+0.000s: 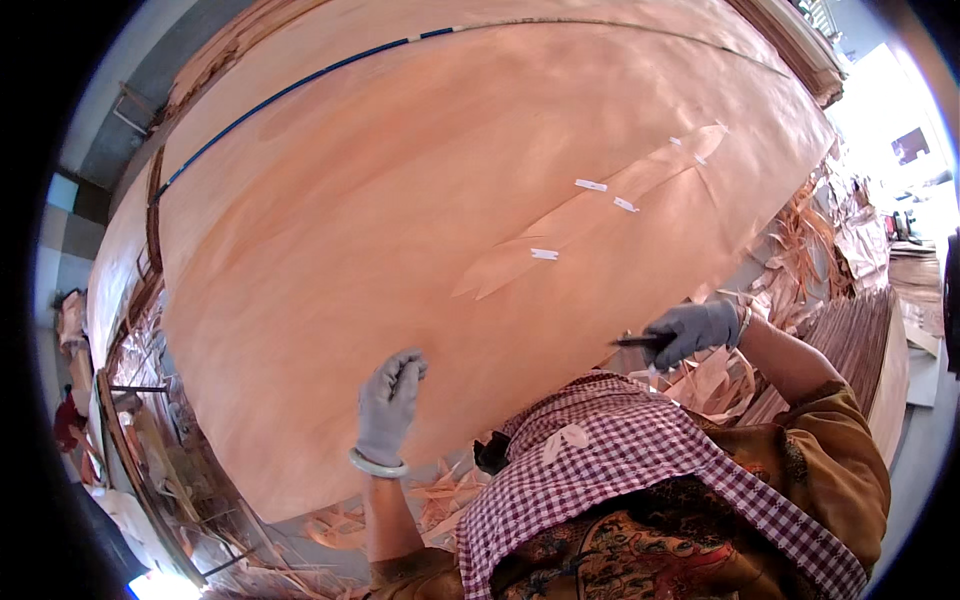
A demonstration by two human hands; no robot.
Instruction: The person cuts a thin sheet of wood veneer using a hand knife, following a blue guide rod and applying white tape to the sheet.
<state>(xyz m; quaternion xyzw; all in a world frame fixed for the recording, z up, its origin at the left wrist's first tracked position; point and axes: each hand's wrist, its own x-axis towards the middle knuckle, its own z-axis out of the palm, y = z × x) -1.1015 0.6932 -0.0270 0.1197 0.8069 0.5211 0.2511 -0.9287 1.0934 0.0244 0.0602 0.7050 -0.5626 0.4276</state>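
Observation:
A wide sheet of pinkish-brown wood veneer lies in front of me. A long, narrow veneer piece rests on it, pointed at the far right and split into points at the near left. Several short white tape pieces cross its edges. My left hand, in a grey glove, is over the sheet's near part with thumb and fingers pinched together; anything between them is too small to see. My right hand, also gloved, grips a dark knife near the sheet's right edge, its tip blurred and pointing left.
A long thin stick, partly blue, lies across the far part of the sheet. Torn veneer scraps are heaped along the right side. Stacked veneer stands beside my right arm. A wooden frame is at the left.

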